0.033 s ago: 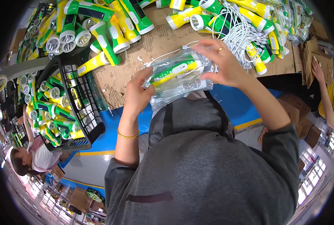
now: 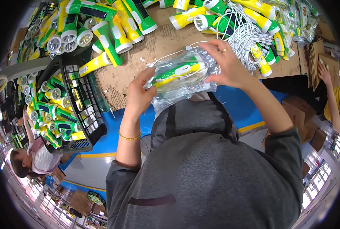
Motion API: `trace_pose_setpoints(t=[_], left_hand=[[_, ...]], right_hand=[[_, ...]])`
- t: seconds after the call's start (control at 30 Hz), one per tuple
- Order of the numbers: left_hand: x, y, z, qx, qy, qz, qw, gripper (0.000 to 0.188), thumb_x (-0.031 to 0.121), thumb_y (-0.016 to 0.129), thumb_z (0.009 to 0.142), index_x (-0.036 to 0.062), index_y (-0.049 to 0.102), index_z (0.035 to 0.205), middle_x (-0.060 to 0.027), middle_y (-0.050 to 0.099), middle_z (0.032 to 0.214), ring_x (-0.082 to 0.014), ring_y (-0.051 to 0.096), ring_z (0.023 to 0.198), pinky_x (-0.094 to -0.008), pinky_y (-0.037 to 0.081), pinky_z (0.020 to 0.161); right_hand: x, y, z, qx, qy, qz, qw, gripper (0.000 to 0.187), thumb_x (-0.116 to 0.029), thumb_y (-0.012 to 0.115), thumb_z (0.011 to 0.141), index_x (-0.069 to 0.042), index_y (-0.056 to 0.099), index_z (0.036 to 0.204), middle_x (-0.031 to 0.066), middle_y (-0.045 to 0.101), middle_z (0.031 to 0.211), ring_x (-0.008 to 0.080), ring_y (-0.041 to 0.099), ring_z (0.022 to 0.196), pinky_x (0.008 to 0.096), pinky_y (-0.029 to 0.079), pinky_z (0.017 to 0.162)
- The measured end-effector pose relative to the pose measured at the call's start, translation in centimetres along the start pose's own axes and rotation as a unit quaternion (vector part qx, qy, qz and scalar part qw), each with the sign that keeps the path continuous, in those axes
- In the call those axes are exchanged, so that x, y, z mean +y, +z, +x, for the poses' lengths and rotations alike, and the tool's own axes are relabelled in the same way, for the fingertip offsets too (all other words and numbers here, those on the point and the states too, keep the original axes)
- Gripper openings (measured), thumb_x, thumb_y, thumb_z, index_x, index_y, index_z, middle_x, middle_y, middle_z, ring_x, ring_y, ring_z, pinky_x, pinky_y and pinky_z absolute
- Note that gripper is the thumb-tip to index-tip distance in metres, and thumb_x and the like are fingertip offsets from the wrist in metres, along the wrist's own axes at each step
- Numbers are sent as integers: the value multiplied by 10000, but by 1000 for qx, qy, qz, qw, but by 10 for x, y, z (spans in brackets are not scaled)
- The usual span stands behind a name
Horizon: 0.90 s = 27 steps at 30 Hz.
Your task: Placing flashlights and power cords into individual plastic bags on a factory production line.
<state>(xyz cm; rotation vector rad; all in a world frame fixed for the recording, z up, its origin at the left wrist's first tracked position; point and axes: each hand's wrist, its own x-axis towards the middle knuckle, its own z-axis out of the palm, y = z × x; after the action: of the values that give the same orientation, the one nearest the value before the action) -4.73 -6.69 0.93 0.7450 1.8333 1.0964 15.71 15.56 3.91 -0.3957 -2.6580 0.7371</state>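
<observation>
A green and yellow flashlight [image 2: 182, 71] with a white switch plate lies inside a clear plastic bag [image 2: 170, 98], close to my body at the table's near edge. My left hand [image 2: 140, 91] grips the bag's left end between thumb and fingers. At the other end, my right hand [image 2: 228, 66] curves round the bag, thumb below and fingers along the upper edge. Crinkled film partly covers the flashlight's right end. Just beyond the bag, a white cable [image 2: 170, 55] runs across the cardboard.
Several flashlights [image 2: 109, 44] are heaped at the back left, and more fill a black crate [image 2: 86, 97] at left. White cables [image 2: 240, 38] lie tangled among flashlights at the back right. Bagged items [image 2: 299, 23] sit beyond. Other people are at both sides, one with a hand [image 2: 324, 73] on cardboard.
My right hand's fingers have shifted slightly to the right along the bag. My left hand keeps its place.
</observation>
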Motion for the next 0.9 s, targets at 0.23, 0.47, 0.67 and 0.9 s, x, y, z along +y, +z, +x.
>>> trace_pose_setpoints(t=[0.23,0.47,0.67,0.9], left_hand=[[25,4,6,153,124,274,941,333,21,625,756,56,668,1085,-171,600,1221,-337,590,1107,-419,436,971],[84,72,2,203,375,267,864,165,36,668,814,94,643,966,-42,662,895,-220,630,906,-438,284,1078],[36,49,25,291,325,405,804,66,78,606,848,101,571,897,-57,624,943,-239,583,974,-479,236,1087],[-22,68,-14,-2,229,365,902,533,185,789,680,90,584,1162,-150,540,1228,-343,496,1169,-458,383,990]], right_hand=[[22,47,-21,60,316,452,832,86,-64,667,865,15,660,897,31,602,846,90,577,735,244,476,649],[-42,18,6,114,45,249,961,135,24,617,762,-15,638,889,100,618,887,240,629,743,309,501,637],[21,-76,37,304,78,505,804,160,-196,512,962,-77,586,886,-26,554,856,71,510,836,260,420,766],[93,-148,66,537,149,419,717,156,-98,624,861,-5,593,983,63,589,911,174,584,838,289,485,763]])
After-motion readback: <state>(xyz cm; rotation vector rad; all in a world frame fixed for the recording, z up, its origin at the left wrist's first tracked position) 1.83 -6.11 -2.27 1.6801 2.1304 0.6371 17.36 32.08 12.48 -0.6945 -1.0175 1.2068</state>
